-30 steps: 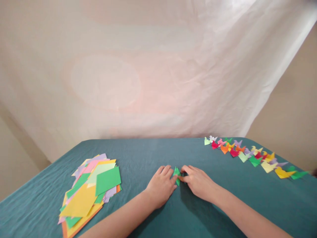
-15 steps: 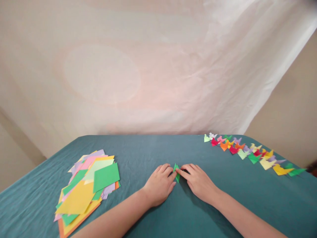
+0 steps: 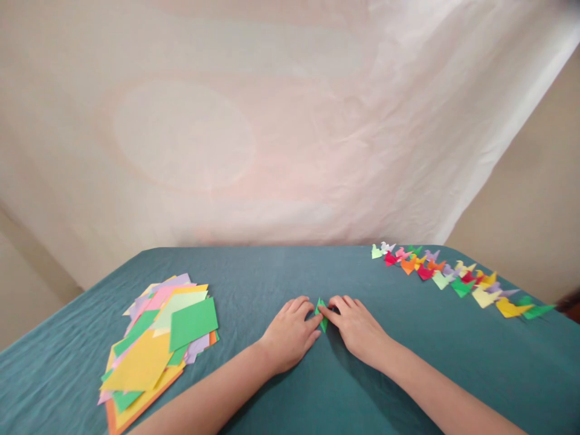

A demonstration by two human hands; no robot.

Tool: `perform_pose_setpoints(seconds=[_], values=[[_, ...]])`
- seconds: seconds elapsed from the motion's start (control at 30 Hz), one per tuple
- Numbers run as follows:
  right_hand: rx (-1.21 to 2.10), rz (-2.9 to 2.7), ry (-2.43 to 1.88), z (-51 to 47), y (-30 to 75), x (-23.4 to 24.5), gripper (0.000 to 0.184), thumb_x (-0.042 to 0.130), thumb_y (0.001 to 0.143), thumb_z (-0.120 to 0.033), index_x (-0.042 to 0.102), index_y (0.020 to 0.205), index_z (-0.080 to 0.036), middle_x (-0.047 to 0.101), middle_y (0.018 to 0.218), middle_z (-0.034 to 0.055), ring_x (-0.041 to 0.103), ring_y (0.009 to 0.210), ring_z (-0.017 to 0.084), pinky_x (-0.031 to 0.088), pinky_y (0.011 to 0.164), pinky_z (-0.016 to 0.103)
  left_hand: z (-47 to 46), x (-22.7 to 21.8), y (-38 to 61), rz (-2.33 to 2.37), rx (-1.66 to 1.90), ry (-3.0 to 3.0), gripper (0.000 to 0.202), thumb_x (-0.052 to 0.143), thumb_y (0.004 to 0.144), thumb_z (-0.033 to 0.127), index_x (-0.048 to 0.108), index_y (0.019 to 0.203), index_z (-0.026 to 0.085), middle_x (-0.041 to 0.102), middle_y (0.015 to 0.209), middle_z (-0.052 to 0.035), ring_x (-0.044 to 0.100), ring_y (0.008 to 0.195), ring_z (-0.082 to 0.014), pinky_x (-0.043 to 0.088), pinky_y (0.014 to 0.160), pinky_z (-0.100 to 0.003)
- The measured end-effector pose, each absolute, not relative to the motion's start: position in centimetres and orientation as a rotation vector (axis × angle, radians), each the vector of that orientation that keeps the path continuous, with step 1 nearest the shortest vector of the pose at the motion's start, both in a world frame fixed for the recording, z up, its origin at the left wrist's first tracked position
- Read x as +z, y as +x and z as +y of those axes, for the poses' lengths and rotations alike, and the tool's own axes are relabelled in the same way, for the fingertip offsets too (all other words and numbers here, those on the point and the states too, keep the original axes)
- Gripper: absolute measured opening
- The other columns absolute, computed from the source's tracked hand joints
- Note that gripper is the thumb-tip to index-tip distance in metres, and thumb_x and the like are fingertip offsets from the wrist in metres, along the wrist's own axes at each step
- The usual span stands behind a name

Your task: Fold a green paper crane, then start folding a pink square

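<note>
A small piece of folded green paper (image 3: pixel 322 324), narrow and pointed at its far end, lies on the cloth between my hands. My left hand (image 3: pixel 290 335) comes from the left, fingers bent, and its thumb and index finger hold the paper's left edge. From the right, my right hand (image 3: pixel 357 326) grips the same paper, its index finger and thumb at the paper's middle and right edge. Fingertips cover part of the folds, so the exact shape is hard to make out.
On the left lies a loose pile of coloured paper sheets (image 3: pixel 140 359). Several small folded paper birds (image 3: pixel 462 287) stand in slanting rows at the right. A dark green cloth (image 3: pixel 272 272) covers the table, and a pale sheet (image 3: pixel 290 133) hangs behind it.
Both hands stay at the folded green paper. My right fingers have shifted slightly on it, the index drawing in a little; the whole view has moved marginally.
</note>
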State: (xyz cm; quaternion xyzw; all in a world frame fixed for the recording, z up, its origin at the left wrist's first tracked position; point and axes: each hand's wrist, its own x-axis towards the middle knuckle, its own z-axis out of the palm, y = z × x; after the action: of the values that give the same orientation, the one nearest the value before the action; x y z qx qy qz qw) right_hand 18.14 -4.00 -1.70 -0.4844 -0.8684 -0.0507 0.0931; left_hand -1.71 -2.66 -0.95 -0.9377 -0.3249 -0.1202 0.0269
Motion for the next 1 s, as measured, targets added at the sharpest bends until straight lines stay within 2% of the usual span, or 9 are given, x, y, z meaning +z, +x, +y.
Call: perform_pose_setpoints(seconds=[0.27,0.57,1.0], values=[[-0.173,-2.573,-1.489,-3.88,17.78,-1.5,0.037,0.041,0.087,-0.013,0.05,0.122,-0.022,0.052,0.105,0.0075,0.046,0.094,0.02,0.034,0.078,0.031,-2.66,-0.6,-1.77,-1.024,-0.381,-2.912,0.03,0.046,0.088,0.028,0.051,0.117,0.023,0.05,0.113,-0.0071,0.036,0.12,-0.025,0.032,0.101,-0.043],[-0.163,-2.574,-1.447,-4.01,18.06,-1.71,0.039,0.041,0.087,-0.012,0.048,0.124,-0.023,0.052,0.106,0.0077,0.045,0.095,0.021,0.033,0.078,0.032,-3.12,-0.6,-1.98,-0.995,-0.401,-2.899,0.03,0.044,0.089,0.028,0.05,0.117,0.019,0.052,0.113,-0.008,0.039,0.119,-0.0239,0.033,0.1,-0.042],[-0.171,-2.568,-1.413,-4.05,18.25,-2.05,0.042,0.043,0.087,-0.012,0.045,0.127,-0.023,0.052,0.108,0.0085,0.046,0.095,0.022,0.037,0.079,0.034,-2.91,-0.59,-1.85,-0.993,-0.361,-2.89,0.03,0.045,0.089,0.029,0.05,0.118,0.02,0.052,0.114,-0.0079,0.038,0.119,-0.0241,0.032,0.101,-0.041]])
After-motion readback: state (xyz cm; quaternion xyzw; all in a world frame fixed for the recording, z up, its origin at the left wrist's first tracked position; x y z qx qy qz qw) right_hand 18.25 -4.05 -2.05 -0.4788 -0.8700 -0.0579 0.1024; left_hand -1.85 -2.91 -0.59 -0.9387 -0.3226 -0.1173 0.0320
